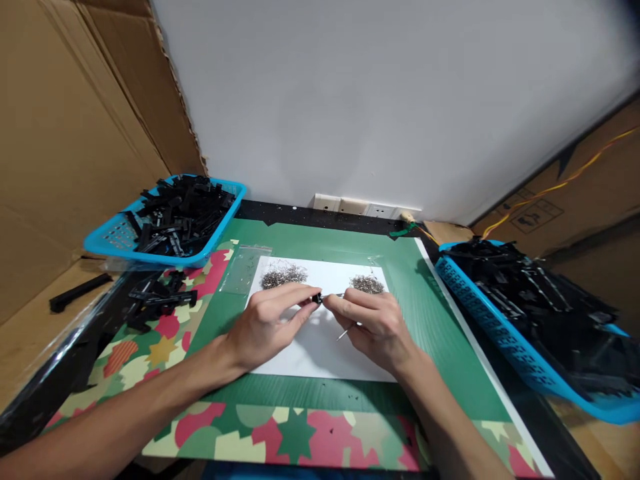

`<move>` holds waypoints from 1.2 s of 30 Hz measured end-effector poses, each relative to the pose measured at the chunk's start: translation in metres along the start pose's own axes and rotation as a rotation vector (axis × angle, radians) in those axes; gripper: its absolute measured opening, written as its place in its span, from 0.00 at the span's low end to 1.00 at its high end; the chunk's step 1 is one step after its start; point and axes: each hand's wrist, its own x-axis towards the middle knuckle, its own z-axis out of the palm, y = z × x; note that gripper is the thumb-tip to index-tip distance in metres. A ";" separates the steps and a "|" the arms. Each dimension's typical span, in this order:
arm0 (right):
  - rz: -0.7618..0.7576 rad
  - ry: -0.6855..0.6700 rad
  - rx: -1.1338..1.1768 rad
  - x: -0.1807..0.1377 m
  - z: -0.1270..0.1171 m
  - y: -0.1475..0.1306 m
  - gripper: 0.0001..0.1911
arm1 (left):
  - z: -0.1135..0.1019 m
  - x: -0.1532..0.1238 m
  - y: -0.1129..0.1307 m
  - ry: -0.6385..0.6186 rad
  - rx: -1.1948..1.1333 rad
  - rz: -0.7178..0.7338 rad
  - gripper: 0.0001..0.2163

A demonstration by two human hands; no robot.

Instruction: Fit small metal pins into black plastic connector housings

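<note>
Both my hands meet over a white sheet point(320, 357) on the green mat. My left hand point(273, 320) pinches a small black plastic part point(317, 299) between thumb and fingertips. My right hand point(370, 323) is closed on a thin metal pin or tool point(345, 331), its tip touching the black part. Two heaps of small metal springs lie on the sheet just beyond the hands, one at the left point(284, 274) and one at the right point(367, 285).
A blue basket point(107, 240) of black plastic parts stands at the back left, with several loose black parts point(160, 297) beside it. A second blue basket point(500, 327) full of black parts sits at the right. A clear bag point(245, 267) lies by the sheet. Cardboard surrounds the bench.
</note>
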 end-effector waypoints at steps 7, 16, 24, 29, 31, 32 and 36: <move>0.138 0.022 0.153 0.002 -0.004 0.008 0.09 | 0.001 0.001 0.000 -0.092 0.108 -0.128 0.10; 0.118 -0.145 -0.171 0.006 -0.009 0.011 0.14 | 0.006 -0.005 -0.010 -0.228 0.336 -0.002 0.09; 0.340 -0.126 0.177 0.008 0.003 0.007 0.12 | 0.007 -0.008 -0.013 -0.231 0.379 0.041 0.08; 0.439 -0.344 0.246 0.013 0.002 -0.003 0.11 | 0.007 -0.008 -0.013 -0.205 0.373 0.024 0.07; 0.463 -0.364 0.279 0.014 0.001 -0.005 0.12 | 0.007 -0.008 -0.013 -0.214 0.371 0.017 0.07; 0.476 -0.365 0.296 0.013 0.002 -0.005 0.12 | 0.006 -0.008 -0.012 -0.217 0.371 0.014 0.06; 0.520 -0.347 0.344 0.011 0.004 -0.003 0.12 | 0.007 -0.009 -0.012 -0.232 0.366 0.002 0.07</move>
